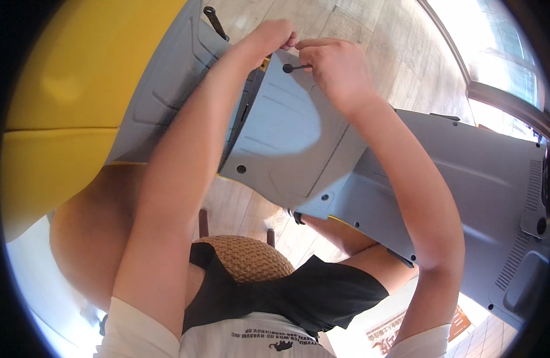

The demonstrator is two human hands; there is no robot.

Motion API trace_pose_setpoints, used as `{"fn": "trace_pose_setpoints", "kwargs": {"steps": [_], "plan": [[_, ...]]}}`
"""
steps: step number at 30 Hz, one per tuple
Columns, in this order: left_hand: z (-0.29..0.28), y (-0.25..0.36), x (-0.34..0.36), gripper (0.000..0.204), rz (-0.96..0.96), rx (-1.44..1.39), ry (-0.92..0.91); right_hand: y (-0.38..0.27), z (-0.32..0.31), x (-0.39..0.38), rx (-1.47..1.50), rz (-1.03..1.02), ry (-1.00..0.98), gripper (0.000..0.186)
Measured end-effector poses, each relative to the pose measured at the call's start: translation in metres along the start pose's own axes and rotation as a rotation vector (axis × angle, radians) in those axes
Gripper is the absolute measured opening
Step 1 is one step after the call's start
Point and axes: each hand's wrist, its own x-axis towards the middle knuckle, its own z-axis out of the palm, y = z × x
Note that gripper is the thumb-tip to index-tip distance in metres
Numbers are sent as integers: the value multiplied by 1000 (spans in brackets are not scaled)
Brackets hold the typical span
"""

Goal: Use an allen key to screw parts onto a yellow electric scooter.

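My left hand (276, 34) is at the far corner of a light grey plastic panel (287, 119), its fingers curled and closed. Whatever lies between those fingertips is hidden. Just to the right, my right hand (340, 65) bends over the same corner, index finger stretched toward the left fingertips. A short black rod with a round end (288, 68) sticks out from under its curled fingers, above the panel. Along the panel's left edge runs a dark gap (242, 116), with a small yellow part (264, 64) by my left wrist.
At the left stands a large yellow body (78, 77) with grey trim (161, 89). A black lever (215, 22) juts out beyond it. Another grey panel (459, 173) with vents and screw holes spreads right. Between my legs is a woven stool seat (245, 258).
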Motion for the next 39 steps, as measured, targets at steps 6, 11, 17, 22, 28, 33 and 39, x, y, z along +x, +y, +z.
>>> {"fn": "trace_pose_setpoints", "kwargs": {"steps": [6, 11, 17, 22, 28, 33, 39], "plan": [[-7, 35, -11, 20, -405, -650, -34, -19, 18, -16, -76, 84, -206, 14], [5, 23, -14, 26, -322, -582, 64, -28, 42, -40, 108, 343, -128, 14], [12, 49, -33, 30, -219, -260, 77, -53, 39, -65, 171, 469, 34, 12], [16, 43, -52, 37, -166, -54, 451, -99, 25, -104, 735, 942, 436, 14], [10, 109, -111, 51, -496, 247, 141, -191, -14, -223, 1181, 927, 288, 20], [16, 129, -153, 56, -579, 164, 130, -223, -25, -290, 1210, 997, 175, 20], [44, 91, -141, 58, -583, -19, 168, -222, -9, -307, 914, 996, 154, 9]]}}
